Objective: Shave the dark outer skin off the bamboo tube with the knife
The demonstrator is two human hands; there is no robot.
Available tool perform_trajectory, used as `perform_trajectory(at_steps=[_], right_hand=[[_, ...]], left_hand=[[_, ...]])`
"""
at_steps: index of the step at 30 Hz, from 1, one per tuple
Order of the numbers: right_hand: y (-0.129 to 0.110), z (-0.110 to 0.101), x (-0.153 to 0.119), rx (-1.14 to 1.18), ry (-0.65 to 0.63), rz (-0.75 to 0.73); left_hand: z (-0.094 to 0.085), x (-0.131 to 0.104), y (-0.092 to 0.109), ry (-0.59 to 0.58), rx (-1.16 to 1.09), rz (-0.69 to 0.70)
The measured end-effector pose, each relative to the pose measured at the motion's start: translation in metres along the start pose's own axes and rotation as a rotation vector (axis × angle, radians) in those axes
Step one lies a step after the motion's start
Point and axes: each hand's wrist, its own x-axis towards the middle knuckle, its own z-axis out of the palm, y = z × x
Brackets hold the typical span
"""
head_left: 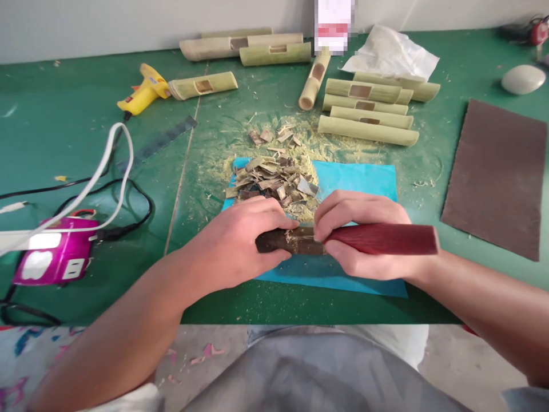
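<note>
While my left hand point(244, 237) grips a dark brown, tube-like bamboo piece point(302, 245) over a bright blue sheet point(358, 178), my right hand point(366, 213) grasps a red wooden handle point(403, 239), working end hidden. Held piece: shavings and pale marks on top; carving apparently under way, no complete opening visible, remainder impossible to judge. Beyond: several pale green bamboo tubes point(364, 130), rectangular openings already cut. Beside my fingers: one heap of brown-green bamboo chips point(268, 177), partly on the sheet, partly on the green worktop point(240, 129).
</note>
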Motion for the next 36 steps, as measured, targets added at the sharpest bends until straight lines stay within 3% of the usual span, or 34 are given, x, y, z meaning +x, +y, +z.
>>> perform_trajectory(at_steps=[11, 24, 36], right_hand=[[-0.005, -0.006, -0.014, -0.075, 0.232, -0.028], [0.002, 0.000, -0.004, 0.017, 0.047, -0.031], [0.005, 0.001, -0.004, 0.090, 0.027, -0.040]], left_hand=[[-0.001, 0.001, 0.000, -0.011, 0.001, -0.038], [0.001, 0.001, 0.000, 0.010, -0.004, 0.009], [0.001, 0.001, 0.000, 0.019, 0.014, 0.024]])
